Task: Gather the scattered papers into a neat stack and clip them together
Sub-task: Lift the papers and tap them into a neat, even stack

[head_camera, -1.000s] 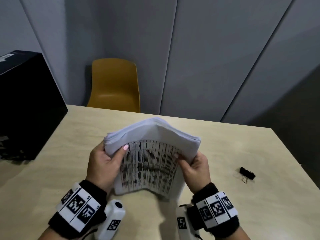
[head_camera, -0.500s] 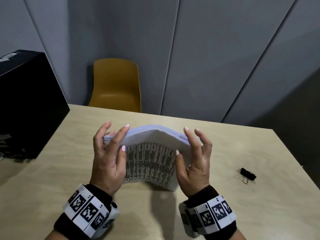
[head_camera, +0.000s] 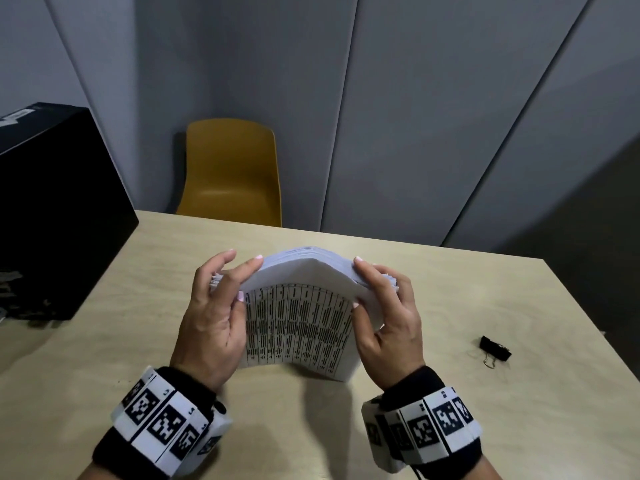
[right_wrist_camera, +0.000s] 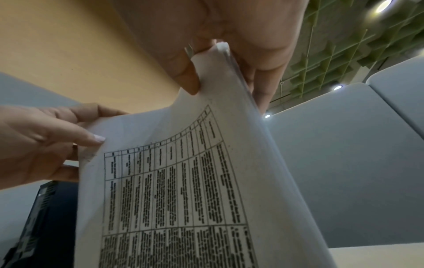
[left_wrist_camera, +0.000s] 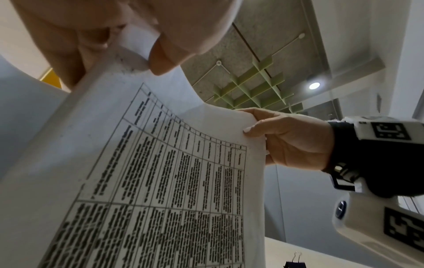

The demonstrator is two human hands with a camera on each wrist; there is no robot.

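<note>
White printed paper stack (head_camera: 298, 327) stood on edge on beige desk (head_camera: 450, 306); left hand (head_camera: 211, 317) and right hand (head_camera: 388, 317), earlier pinching, now loosely flanked it, squaring. Black binder clip (head_camera: 495, 348) unused, right.

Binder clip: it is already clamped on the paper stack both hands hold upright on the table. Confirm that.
Not so. The binder clip lies loose on the table, right of the right hand, apart from the paper stack. The head view shows it. The left hand and right hand do hold the stack upright.
</note>
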